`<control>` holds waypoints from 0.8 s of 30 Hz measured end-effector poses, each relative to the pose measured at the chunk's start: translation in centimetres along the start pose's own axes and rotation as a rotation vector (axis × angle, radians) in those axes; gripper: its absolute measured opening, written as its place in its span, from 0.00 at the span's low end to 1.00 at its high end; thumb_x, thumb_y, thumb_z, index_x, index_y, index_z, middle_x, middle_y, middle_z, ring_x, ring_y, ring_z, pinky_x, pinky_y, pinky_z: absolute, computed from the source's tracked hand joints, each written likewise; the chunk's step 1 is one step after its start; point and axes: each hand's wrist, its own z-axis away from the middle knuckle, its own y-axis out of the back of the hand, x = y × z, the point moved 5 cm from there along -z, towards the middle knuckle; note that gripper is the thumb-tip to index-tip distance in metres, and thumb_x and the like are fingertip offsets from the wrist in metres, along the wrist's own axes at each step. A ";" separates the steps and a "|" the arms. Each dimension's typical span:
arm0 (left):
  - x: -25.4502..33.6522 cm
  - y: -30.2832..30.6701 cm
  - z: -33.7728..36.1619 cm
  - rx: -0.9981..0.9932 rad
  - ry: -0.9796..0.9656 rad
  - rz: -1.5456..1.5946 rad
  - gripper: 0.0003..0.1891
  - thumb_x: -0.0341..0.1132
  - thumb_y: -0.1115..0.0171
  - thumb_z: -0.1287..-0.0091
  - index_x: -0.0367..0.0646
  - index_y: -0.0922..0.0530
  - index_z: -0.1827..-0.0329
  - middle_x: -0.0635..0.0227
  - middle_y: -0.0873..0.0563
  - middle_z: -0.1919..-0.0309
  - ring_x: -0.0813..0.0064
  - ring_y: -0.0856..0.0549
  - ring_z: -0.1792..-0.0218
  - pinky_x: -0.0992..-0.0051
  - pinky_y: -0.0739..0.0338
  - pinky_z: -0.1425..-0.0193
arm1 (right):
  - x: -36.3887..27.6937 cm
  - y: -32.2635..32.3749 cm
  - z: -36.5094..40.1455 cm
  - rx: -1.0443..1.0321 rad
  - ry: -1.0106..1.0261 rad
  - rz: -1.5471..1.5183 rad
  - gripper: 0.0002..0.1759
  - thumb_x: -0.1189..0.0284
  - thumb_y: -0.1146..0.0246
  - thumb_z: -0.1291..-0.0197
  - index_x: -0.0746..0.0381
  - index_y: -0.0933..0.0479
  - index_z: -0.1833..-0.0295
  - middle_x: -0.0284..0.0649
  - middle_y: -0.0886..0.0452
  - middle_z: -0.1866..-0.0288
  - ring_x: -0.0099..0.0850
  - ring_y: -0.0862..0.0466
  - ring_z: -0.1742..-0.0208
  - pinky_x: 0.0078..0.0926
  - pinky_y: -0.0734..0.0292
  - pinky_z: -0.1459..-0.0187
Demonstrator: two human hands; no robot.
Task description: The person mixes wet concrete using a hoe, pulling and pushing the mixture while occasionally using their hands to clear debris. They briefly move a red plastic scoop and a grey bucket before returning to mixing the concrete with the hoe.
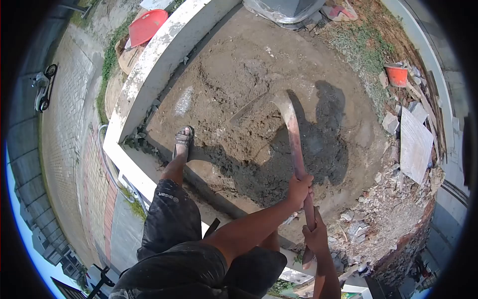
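My left hand is wrapped round the middle of a long-handled hoe. Lower on the same handle, close to its butt end, my right hand is closed too. The handle runs up and away from me, curving at the top to a flat, soil-coloured blade that lies against the mixed soil or mortar. Wet, dark grey material spreads beside and below the blade, partly in shadow. A sandalled foot stands on the ground left of the pile.
A low white wall borders the left side. Rubble, a pale board and an orange bucket are at the right. A red basin lies beyond the wall, and a plastic-covered container stands at the top.
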 end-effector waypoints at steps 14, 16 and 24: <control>37.7 9.6 -13.6 0.324 -0.431 -0.843 0.13 0.32 0.39 0.38 0.35 0.26 0.53 0.57 0.16 0.69 0.64 0.15 0.71 0.65 0.20 0.67 | -22.8 -26.5 -19.8 -0.446 0.041 -1.055 0.09 0.73 0.38 0.36 0.59 0.34 0.60 0.34 0.30 0.77 0.29 0.27 0.84 0.36 0.28 0.82; 42.1 13.1 -16.0 0.555 -0.472 -1.168 0.22 0.35 0.41 0.36 0.34 0.33 0.41 0.47 0.14 0.56 0.53 0.13 0.55 0.61 0.18 0.50 | -26.8 -30.1 -24.1 -0.424 0.118 -0.976 0.11 0.69 0.34 0.37 0.62 0.30 0.62 0.35 0.27 0.74 0.29 0.26 0.83 0.36 0.27 0.80; 38.0 20.1 -16.2 0.559 -0.292 -1.017 0.29 0.42 0.46 0.31 0.30 0.43 0.37 0.34 0.21 0.44 0.44 0.19 0.41 0.56 0.25 0.36 | -23.7 -30.2 -23.3 -0.296 -0.070 -0.454 0.13 0.73 0.39 0.39 0.68 0.30 0.52 0.41 0.24 0.72 0.30 0.22 0.82 0.34 0.26 0.82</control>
